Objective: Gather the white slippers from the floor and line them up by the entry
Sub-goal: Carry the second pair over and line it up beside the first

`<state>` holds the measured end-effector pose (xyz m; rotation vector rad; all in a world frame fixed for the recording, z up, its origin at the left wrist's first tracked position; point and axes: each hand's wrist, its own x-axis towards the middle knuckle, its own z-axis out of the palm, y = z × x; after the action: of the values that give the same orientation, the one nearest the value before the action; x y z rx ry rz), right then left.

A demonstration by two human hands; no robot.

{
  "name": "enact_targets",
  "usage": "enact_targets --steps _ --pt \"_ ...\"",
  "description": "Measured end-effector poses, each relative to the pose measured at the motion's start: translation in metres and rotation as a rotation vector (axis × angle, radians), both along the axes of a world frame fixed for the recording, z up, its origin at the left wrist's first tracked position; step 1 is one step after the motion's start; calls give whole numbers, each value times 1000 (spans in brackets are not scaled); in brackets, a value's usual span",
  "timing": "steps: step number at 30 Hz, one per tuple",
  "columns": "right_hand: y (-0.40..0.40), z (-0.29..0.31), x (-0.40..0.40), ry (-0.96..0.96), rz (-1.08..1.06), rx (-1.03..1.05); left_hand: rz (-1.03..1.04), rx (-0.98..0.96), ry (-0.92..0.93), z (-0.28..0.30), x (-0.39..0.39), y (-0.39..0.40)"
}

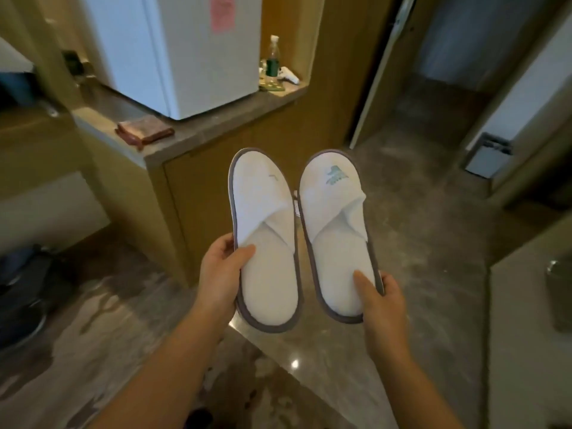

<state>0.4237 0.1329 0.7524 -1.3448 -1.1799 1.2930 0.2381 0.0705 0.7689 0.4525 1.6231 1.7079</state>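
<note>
White slippers are hanging side by side in the air above the marble floor [418, 243], and you are gripping the left slipper [266, 236] with your left hand [221, 274] and the right slipper [335, 236] with your right hand [383, 301], thumbs pressing on the insoles, toes pointing away from you.

A brown stone counter [216, 125] is carrying a white fridge [185, 57] in the middle. A brown cloth [144, 131] is lying near its front edge. A bottle [273, 61] is standing at its right end, maybe with small packets.
</note>
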Motion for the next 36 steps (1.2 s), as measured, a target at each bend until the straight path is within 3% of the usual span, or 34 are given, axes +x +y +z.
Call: enact_targets --steps 7,23,28,36 --pt "102 -19 58 25 -303 3 -197 -58 -40 -13 45 149" --pt "419 -17 101 13 -607 -5 -556 -104 49 -20 90 534" --pt "532 -34 147 -26 -593 -35 -537 -116 38 -45 131 652" --pt "767 -18 210 -70 -377 -39 -331 -119 -13 -47 190 828"
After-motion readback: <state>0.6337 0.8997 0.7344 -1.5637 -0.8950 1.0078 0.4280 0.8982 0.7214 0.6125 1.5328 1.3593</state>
